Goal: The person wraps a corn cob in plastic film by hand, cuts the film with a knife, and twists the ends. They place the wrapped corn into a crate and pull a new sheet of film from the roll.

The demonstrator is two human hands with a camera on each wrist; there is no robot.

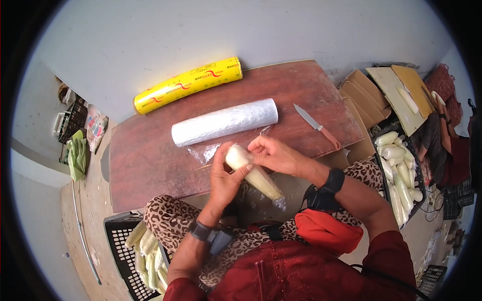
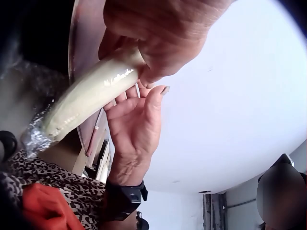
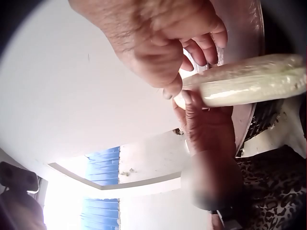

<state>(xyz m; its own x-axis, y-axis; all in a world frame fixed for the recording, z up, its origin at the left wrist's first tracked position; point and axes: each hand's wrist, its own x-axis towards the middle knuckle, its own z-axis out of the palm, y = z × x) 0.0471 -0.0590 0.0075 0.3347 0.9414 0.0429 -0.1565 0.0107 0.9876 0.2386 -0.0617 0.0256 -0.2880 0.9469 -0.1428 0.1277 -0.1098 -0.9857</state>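
Observation:
A long, pale green-white vegetable (image 1: 261, 182) in clear plastic film is held over the table's front edge, its rounded white end up and its lower end bunched in crinkled film. My left hand (image 1: 223, 178) grips it near the upper end, with the thumb across it. My right hand (image 1: 281, 156) is at that same end, fingertips right beside the white tip. In the left wrist view the right palm (image 2: 134, 127) faces up, thumb apart from loosely bent fingers. A white roll of film (image 1: 226, 122) lies just beyond the hands, a loose sheet hanging from it.
On the reddish table (image 1: 145, 170) lie a yellow printed roll (image 1: 188, 85) and a knife (image 1: 317, 125) with a pinkish handle. Black crates of similar pale vegetables stand at left (image 1: 120, 251) and right (image 1: 420, 193). Cardboard (image 1: 366, 95) and another person (image 1: 447, 145) are at right.

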